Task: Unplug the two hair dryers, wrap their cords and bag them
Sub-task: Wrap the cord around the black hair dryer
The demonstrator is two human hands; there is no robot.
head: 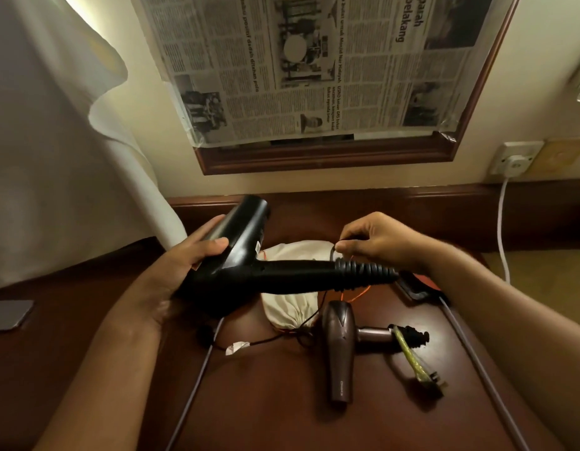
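Gripping the barrel of the black hair dryer (249,255), the left hand (181,265) has its fingers curled under the body and its thumb laid along the top, so the dryer hangs above the wooden desk (282,418) with its handle pointing to the person's right. At the far end of that handle, the right hand (376,242) pinches the thin black cord (339,252) between thumb and forefinger, just above the ribbed strain relief (366,271); a small loop of cord shows at the fingertips. Directly below the held handle, between the two hands, lies a white cloth bag (291,307) on the desk, its gathered neck toward the person, with black cord and an orange drawstring (360,296) trailing beside it. Below the right hand and nearer the person, the brown hair dryer (340,349) rests flat on the desk, its cord (412,336) already coiled at the handle end and bound with a greenish tie, the plug (430,380) lying just beyond it. Beyond the right wrist, a white plug (513,166) sits in a wall socket with a white cable hanging down. Newspaper (314,66) covers the framed panel above the desk.
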